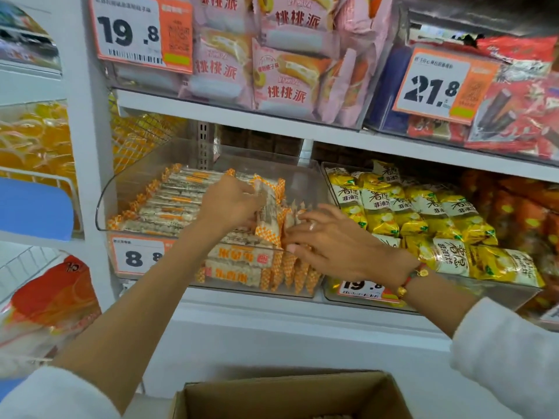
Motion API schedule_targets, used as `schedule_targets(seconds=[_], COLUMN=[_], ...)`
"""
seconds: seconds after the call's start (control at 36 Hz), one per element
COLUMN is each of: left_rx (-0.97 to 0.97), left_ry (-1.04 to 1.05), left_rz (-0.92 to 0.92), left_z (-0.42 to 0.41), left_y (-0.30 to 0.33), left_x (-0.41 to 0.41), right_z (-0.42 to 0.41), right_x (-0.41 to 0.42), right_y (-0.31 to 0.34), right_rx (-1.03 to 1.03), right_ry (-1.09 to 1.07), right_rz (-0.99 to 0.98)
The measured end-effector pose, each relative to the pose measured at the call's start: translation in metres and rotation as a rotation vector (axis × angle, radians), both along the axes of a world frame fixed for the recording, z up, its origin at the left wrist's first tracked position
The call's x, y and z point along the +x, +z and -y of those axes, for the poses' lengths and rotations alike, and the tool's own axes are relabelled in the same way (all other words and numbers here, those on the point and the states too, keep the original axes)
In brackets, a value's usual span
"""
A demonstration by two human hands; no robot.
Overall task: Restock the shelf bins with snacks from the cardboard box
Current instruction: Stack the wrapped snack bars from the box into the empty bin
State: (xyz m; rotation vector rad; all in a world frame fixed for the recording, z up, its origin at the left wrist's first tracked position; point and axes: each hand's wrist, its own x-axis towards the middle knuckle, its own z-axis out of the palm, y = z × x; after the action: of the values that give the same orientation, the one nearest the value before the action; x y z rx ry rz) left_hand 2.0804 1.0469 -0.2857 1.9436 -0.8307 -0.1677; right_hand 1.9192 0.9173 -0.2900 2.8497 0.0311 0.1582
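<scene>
At frame centre the left hand (231, 204) gripped an orange-checked snack pack (269, 207) over the clear bin (211, 158). The right hand (329, 237), fingers spread flat, pressed upright packs (298, 269) at the bin's front. The cardboard box (290, 394) sat bottom centre; yellow packs (423, 213) filled the neighbouring bin to the right.

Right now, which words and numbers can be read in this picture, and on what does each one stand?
"19.8": orange-and-white price tag, top clear bin.
"桃桃派": pink snack packets.
"21.8": price tag, bin of red packets.
"8.8" (partly hidden): price tag, clear plastic bin of orange-checked bars.
"19." (partly hidden): tag below the yellow packets.
Small print, barcodes: unreadable.
</scene>
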Motion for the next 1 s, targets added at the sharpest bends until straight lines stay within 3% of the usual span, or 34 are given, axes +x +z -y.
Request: schedule_targets(seconds=[0.11, 0.33, 0.69, 1.0], left_rx=[0.003, -0.184, 0.216, 0.342], left_ry=[0.077, 0.116, -0.005, -0.064], left_rz=[0.152, 0.217, 0.586, 0.525], left_z=[0.002, 0.011, 0.019, 0.015], left_y=[-0.003, -0.007, -0.007, -0.007], left_x=[-0.011, -0.024, -0.034, -0.017], right_z=[0.008, 0.008, 0.017, 0.023], right_x=[-0.006, -0.010, -0.007, -0.006], right_y=[0.005, 0.007, 0.007, 0.001], right_rx=[-0.049, -0.077, -0.071, -0.045], right_ry=[0.059, 0.052, 0.045, 0.058], right_rz=[-0.005, -0.023, -0.044, 0.005])
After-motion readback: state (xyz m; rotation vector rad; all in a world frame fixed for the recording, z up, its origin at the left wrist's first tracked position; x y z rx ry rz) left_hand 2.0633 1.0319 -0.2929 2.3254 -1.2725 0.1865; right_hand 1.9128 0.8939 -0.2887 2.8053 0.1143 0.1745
